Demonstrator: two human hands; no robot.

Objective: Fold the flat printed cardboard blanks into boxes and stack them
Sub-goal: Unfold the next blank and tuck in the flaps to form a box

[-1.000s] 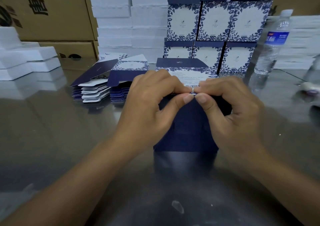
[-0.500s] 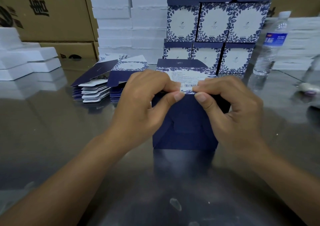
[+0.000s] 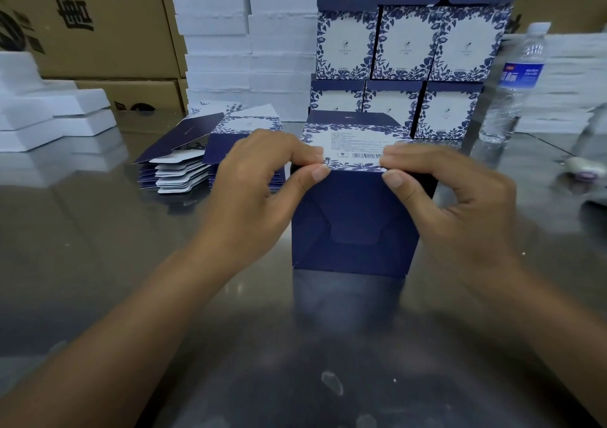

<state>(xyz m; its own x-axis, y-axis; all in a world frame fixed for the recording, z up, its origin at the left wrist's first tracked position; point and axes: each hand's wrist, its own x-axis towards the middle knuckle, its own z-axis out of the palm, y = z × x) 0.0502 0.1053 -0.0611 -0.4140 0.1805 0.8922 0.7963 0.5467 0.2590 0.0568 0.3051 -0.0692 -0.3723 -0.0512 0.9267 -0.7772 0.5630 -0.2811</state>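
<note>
Since a second ago our two hands have slid apart along the box's top edge, from meeting at its middle out to the two corners. That has bared the printed panel with its barcode.

Nearest us is the shiny grey worktop [image 3: 98, 263], and the box [image 3: 354, 224] stands on it straight ahead with its navy face and interlocked flaps turned towards us. Our left hand [image 3: 259, 181] pinches the upper left corner between thumb and fingers, and our right hand [image 3: 450, 204] pinches the upper right corner the same way.

Left of the box and a little further off lie the flat blanks [image 3: 184, 171], fanned in a loose pile. Behind them the finished boxes [image 3: 407, 43] stand in two rows, one on top of the other. A water bottle [image 3: 512, 89] stands just beside them on the right. White foam blocks [image 3: 246, 33] and brown cartons [image 3: 98, 17] fill the back.

We judge the crease is the main risk. If one hand presses harder than the other, the fold could run crooked and the box would sit skewed. Squeezing the walls inward might also pop the locked flaps on the near face. When we come to stack it, a careless push could knock over the top row or the bottle beside it.
</note>
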